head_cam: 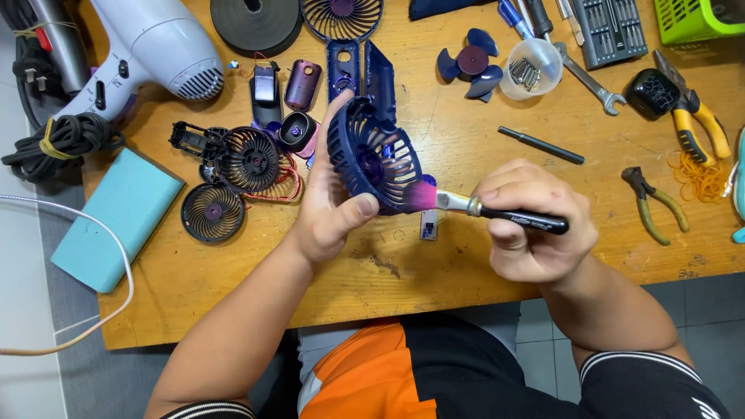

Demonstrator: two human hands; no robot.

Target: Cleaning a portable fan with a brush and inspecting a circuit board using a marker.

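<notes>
Head view: left hand point(330, 209) clamped on dark blue fan cage point(372, 159), held tilted above wooden table point(466, 264). Right hand point(531, 225) closed tight round small brush point(497, 211), pink bristles touching the cage. Just left on the table: round black fan parts point(248, 159). Farther back: blue fan blade point(468, 62), white hair dryer point(155, 46). Off right: pliers point(656, 203).

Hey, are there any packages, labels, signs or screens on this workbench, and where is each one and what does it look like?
Brush in the right hand: black handle with small white lettering, pink bristles against the dark blue fan grille held by the left hand.
Bit set case, top right: grey rectangular tray of rowed bits.
Clear plastic cup, top centre-right: round, holding metal parts.
No screens or signs are visible.
</notes>
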